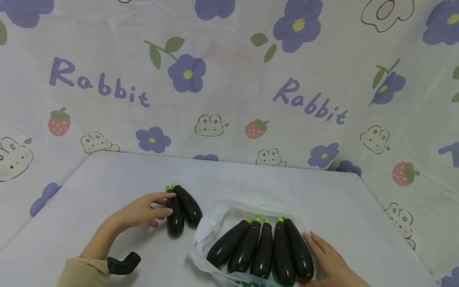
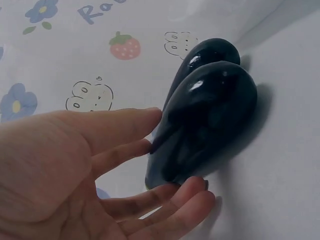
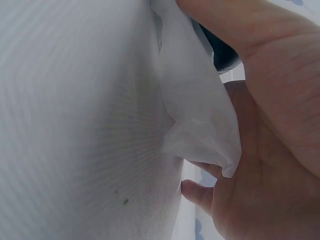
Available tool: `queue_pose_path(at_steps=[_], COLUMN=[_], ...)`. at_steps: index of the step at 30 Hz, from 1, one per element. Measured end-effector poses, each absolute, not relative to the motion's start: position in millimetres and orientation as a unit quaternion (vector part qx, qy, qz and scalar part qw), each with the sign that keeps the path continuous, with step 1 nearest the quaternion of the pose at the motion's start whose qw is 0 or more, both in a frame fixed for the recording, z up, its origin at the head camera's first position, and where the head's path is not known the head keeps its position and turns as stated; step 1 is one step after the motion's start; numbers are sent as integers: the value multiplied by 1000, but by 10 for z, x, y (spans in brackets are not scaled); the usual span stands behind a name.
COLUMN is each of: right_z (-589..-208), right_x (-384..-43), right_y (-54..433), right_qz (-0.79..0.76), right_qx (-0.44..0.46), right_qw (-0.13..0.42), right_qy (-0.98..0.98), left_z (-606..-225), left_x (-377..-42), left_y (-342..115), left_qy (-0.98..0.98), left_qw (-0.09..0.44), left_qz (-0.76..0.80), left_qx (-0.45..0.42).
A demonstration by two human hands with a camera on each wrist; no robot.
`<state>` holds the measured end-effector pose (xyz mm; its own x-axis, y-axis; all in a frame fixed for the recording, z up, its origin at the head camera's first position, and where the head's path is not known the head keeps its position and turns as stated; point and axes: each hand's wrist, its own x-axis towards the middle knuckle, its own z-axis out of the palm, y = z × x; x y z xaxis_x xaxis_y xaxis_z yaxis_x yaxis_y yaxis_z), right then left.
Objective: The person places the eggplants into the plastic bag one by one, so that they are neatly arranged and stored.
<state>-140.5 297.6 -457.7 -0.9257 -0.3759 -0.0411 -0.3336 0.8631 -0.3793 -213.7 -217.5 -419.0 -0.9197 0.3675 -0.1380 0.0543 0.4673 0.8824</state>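
Two dark, glossy eggplants [image 1: 175, 215] lie side by side on the white table, green stem ends pointing away. At their left is my left hand [image 1: 152, 209], fingers extended and spread against the nearer one. In the left wrist view the thumb [image 2: 145, 120] meets the eggplant's side [image 2: 210, 105], and other fingers lie near its narrow end. Several more eggplants [image 1: 263, 249] lie in a row inside an open white plastic bag [image 1: 201, 249]. My right hand [image 1: 330, 261] rests along the bag's right side with straight fingers. Thin plastic [image 3: 200, 100] lies against its palm.
The white table [image 1: 358, 223] reaches back to a hanging cloth [image 1: 229, 95] printed with flowers, strawberries and rabbits. A black curved piece [image 1: 123, 264] sits at the left wrist, beside a beige sleeve [image 1: 84, 273].
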Motion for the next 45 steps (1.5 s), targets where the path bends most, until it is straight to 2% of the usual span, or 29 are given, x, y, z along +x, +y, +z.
queue_pose_path(at_steps=[9, 16, 45], right_z=[-4569, -4578, -4554], right_x=[-1412, -1413, -1402], right_y=[2976, 2979, 2960], right_qz=[-185, -184, -184], right_qx=[-181, -194, -172], right_qw=[62, 50, 67], right_qy=[964, 962, 965], left_z=[-4301, -4287, -4230], left_x=[-2169, -2158, -2118], left_y=[-2097, -2049, -2005], left_qy=[830, 842, 844], left_qw=[154, 144, 141], left_qz=[525, 512, 513], left_qx=[109, 88, 60])
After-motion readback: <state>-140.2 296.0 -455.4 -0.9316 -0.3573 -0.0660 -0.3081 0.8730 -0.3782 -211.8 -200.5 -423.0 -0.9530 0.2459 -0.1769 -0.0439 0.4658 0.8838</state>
